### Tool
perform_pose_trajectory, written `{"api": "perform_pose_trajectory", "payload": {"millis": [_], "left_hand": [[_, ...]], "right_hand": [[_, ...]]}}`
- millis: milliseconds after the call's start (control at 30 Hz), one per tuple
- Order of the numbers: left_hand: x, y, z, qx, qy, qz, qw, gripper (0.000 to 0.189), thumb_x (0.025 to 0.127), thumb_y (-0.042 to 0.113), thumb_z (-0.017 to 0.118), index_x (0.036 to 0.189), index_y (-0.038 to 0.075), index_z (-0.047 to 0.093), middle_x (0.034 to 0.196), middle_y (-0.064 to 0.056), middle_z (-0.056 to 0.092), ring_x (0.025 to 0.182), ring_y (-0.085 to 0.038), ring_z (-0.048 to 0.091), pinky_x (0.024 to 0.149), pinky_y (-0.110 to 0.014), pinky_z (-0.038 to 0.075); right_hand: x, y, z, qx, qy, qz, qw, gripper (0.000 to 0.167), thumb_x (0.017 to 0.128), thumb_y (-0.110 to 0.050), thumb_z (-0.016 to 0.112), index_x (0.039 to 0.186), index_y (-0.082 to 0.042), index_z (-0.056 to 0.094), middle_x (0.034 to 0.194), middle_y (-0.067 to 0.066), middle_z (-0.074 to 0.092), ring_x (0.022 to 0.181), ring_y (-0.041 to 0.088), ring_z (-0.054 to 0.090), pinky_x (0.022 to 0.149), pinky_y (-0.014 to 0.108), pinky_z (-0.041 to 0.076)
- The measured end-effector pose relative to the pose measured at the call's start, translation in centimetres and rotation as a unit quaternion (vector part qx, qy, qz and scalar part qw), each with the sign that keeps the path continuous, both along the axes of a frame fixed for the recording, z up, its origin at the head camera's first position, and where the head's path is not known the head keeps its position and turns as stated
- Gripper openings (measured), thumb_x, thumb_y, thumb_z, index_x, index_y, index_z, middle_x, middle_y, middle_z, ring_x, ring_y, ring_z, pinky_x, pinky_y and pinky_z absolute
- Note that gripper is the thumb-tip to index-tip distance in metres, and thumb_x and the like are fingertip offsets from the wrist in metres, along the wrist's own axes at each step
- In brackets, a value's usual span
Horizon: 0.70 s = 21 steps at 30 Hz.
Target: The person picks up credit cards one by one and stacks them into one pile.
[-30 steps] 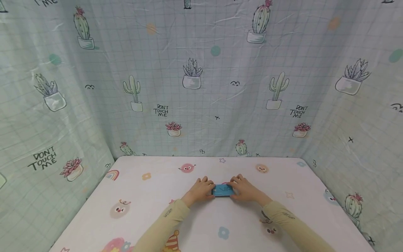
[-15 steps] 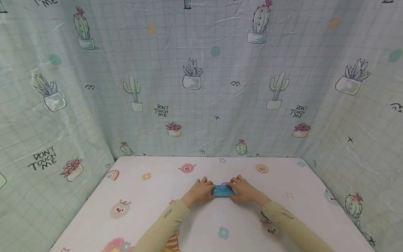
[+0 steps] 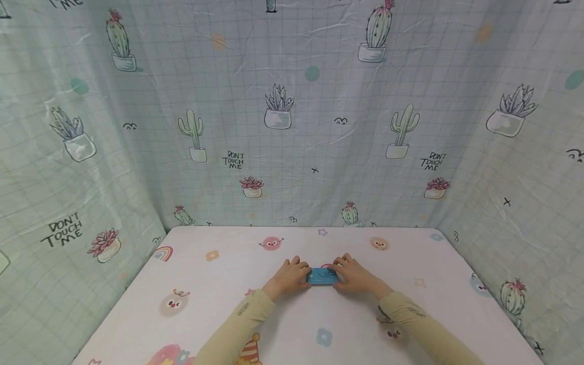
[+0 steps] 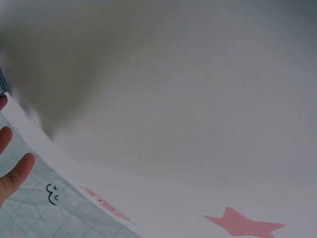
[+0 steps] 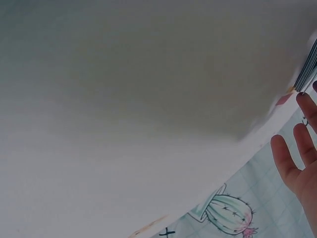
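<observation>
A stack of blue cards, the top one marked "VIP", is in the middle of the table in the head view. My left hand grips its left end, thumb at the near edge and fingers at the far side. At the right end my right hand holds it in the same way, covering part of the lettering. In the right wrist view the thin layers of the card stack show at the right edge, by a fingertip. Only a sliver of the stack enters the left wrist view.
The white table is covered with printed cartoon faces, flowers and stars. A pale checked curtain with cactus prints hangs behind it and along both sides.
The top of the card stack has shifted very slightly, its upper edge a touch lower in the head view. Both hands keep their hold in nearly the same place.
</observation>
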<state>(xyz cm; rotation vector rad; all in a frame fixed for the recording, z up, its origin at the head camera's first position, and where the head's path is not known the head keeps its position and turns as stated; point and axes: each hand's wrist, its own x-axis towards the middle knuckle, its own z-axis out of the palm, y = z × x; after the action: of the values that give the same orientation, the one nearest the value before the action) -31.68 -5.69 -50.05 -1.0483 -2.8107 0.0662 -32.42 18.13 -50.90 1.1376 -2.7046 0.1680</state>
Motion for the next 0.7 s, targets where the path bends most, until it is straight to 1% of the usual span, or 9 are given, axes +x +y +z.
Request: {"api": "perform_pose_trajectory", "payload": {"millis": [300, 433, 700], "left_hand": [[-0.13, -0.13, -0.49, 0.003, 0.013, -0.002, 0.9999, 0.045, 0.082, 0.043, 0.058, 0.118, 0.016, 0.056, 0.114, 0.004, 0.057, 0.097, -0.014, 0.042, 0.078, -0.033, 0.041], [-0.17, -0.21, -0.64, 0.007, 0.014, -0.003, 0.9999, 0.045, 0.082, 0.043, 0.058, 0.118, 0.016, 0.056, 0.114, 0.004, 0.057, 0.096, -0.014, 0.042, 0.078, -0.032, 0.04], [-0.08, -0.26, -0.43, 0.016, 0.012, -0.007, 0.9998, 0.045, 0.081, 0.042, 0.059, 0.117, 0.016, 0.057, 0.113, 0.003, 0.058, 0.096, -0.014, 0.043, 0.076, -0.032, 0.04]], "right_hand": [[-0.03, 0.01, -0.12, 0.005, -0.013, -0.007, 0.9999, 0.048, 0.077, -0.037, 0.063, 0.118, -0.012, 0.054, 0.105, 0.0, 0.051, 0.089, 0.013, 0.036, 0.074, 0.03, 0.039], [0.0, -0.04, -0.19, 0.009, -0.016, -0.013, 0.9997, 0.047, 0.078, -0.037, 0.062, 0.118, -0.013, 0.054, 0.105, 0.0, 0.051, 0.091, 0.013, 0.036, 0.076, 0.03, 0.04], [0.03, -0.14, -0.33, 0.007, -0.022, -0.02, 0.9995, 0.045, 0.078, -0.035, 0.062, 0.118, -0.014, 0.055, 0.105, 0.0, 0.051, 0.092, 0.013, 0.038, 0.077, 0.032, 0.041]]}}
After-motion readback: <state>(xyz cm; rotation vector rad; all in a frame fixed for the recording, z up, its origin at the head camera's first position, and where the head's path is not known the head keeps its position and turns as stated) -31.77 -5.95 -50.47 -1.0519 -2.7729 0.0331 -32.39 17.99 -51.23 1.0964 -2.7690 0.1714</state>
